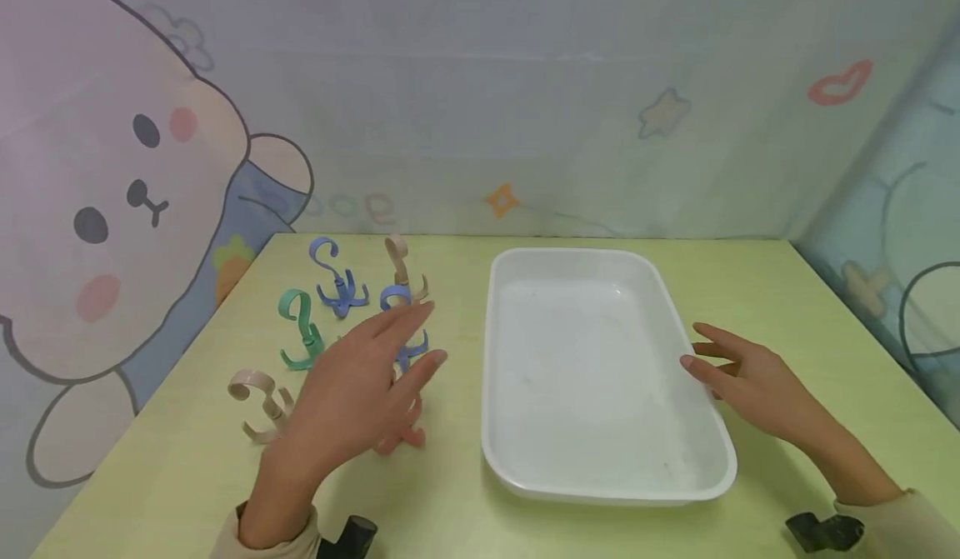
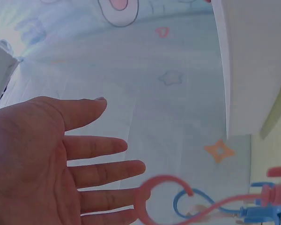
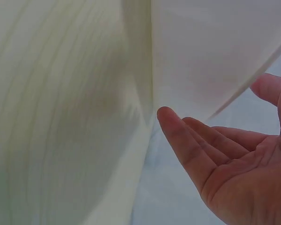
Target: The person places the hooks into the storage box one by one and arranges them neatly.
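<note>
A tray [image 1: 600, 476] sits on the table [image 1: 757, 267], right of centre. 6 hooks [image 1: 341, 288] stand in a cluster left of it, toward the table's left edge. The left hand [image 1: 352, 392] hovers over the cluster's near part. The right hand [image 1: 750, 380] lies beside the tray's right rim.

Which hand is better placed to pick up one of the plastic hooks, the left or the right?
Probably the left. The left hand hovers open right over the hooks, nearest the pink hook. The right hand is open at the far side of the white tray, which lies between it and the hooks.
</note>
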`<state>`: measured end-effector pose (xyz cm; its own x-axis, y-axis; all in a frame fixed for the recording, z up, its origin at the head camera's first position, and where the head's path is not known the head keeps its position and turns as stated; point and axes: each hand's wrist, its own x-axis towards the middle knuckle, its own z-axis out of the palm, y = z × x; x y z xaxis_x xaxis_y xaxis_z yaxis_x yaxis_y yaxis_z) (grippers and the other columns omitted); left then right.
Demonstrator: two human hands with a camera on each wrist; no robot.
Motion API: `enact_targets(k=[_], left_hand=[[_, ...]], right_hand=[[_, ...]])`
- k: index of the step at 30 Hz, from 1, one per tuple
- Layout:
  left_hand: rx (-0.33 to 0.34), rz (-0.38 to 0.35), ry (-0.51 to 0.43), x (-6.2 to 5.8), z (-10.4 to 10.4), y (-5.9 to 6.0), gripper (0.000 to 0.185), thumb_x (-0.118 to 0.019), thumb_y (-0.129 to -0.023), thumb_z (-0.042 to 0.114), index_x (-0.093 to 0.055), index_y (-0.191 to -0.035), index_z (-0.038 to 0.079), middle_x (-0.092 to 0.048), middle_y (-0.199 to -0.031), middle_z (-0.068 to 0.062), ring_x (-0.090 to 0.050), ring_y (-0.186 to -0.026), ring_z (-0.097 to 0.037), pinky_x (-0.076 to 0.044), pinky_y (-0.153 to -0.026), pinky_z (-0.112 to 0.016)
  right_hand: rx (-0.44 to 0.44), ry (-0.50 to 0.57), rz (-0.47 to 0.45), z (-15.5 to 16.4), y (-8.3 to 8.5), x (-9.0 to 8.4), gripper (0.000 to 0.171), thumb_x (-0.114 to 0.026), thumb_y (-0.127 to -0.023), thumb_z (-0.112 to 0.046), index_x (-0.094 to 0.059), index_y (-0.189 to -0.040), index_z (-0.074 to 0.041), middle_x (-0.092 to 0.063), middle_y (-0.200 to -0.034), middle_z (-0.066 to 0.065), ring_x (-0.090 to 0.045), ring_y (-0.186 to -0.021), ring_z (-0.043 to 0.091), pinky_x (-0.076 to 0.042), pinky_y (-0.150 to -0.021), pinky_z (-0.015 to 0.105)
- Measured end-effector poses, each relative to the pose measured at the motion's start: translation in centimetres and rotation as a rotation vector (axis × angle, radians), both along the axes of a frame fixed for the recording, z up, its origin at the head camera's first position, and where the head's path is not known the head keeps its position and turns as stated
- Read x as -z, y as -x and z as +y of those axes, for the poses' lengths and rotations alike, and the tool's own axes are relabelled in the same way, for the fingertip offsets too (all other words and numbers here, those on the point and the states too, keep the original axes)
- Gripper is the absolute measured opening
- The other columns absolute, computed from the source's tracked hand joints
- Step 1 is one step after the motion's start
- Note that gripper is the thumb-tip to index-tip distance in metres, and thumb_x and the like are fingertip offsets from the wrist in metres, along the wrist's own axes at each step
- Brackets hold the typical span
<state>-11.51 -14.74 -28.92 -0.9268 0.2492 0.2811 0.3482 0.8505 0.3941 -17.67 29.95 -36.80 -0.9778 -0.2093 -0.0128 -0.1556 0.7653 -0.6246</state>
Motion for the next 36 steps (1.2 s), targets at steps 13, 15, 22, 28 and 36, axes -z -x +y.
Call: enact_targets(k=[13, 15, 22, 28, 36], left_hand=[[0.059, -0.173, -0.272, 2.9, -5.3, -0.6, 0.049, -0.059, -0.11, 0.034, -0.057, -0.153, 0.012, -0.073, -0.135, -0.006, -0.072, -0.12, -0.024, -0.059, -0.1, -0.049], [0.082, -0.221, -0.33, 3.4, -5.7, -0.4, 0.049, -0.059, -0.11, 0.034, -0.056, -0.154, 0.013, -0.073, -0.136, -0.007, -0.075, -0.117, -0.023, -0.06, -0.098, -0.043], [0.146, -0.298, -0.431, 4.4, -6.7, 0.6, 0.042, -0.058, -0.111, 0.031, -0.061, -0.15, 0.017, -0.071, -0.139, -0.005, -0.073, -0.118, -0.017, -0.058, -0.099, -0.027], [0.218, -0.368, -0.554, 4.8, -6.9, 1.2, 0.04, -0.056, -0.111, 0.028, -0.062, -0.146, 0.01, -0.072, -0.133, -0.012, -0.074, -0.111, -0.013, -0.061, -0.096, -0.028], [0.232, -0.486, -0.691, 5.2, -6.7, 1.9, 0.04, -0.057, -0.111, 0.029, -0.063, -0.14, 0.002, -0.068, -0.128, -0.02, -0.072, -0.109, -0.027, -0.063, -0.095, -0.039]], right_hand=[[-0.011, 0.162, -0.036, -0.8, 0.8, 1.8, 0.067, -0.056, -0.111, -0.028, -0.03, -0.162, 0.007, -0.052, -0.151, 0.036, -0.065, -0.126, 0.048, -0.062, -0.076, 0.026], [-0.01, 0.174, -0.04, -0.8, 0.7, 1.8, 0.068, -0.057, -0.111, -0.028, -0.03, -0.163, 0.006, -0.052, -0.151, 0.036, -0.066, -0.125, 0.047, -0.062, -0.075, 0.025], [-0.012, 0.223, -0.065, -0.7, 0.3, 1.6, 0.068, -0.057, -0.111, -0.03, -0.029, -0.164, 0.004, -0.049, -0.153, 0.037, -0.071, -0.118, 0.04, -0.064, -0.075, 0.029], [-0.005, 0.254, -0.09, -0.8, 0.2, 1.3, 0.07, -0.059, -0.11, -0.03, -0.029, -0.164, 0.003, -0.048, -0.154, 0.037, -0.075, -0.11, 0.029, -0.064, -0.073, 0.031], [-0.006, 0.278, -0.115, -0.9, 0.1, 1.3, 0.071, -0.06, -0.11, -0.028, -0.028, -0.165, 0.002, -0.046, -0.155, 0.037, -0.075, -0.105, 0.019, -0.065, -0.074, 0.033]])
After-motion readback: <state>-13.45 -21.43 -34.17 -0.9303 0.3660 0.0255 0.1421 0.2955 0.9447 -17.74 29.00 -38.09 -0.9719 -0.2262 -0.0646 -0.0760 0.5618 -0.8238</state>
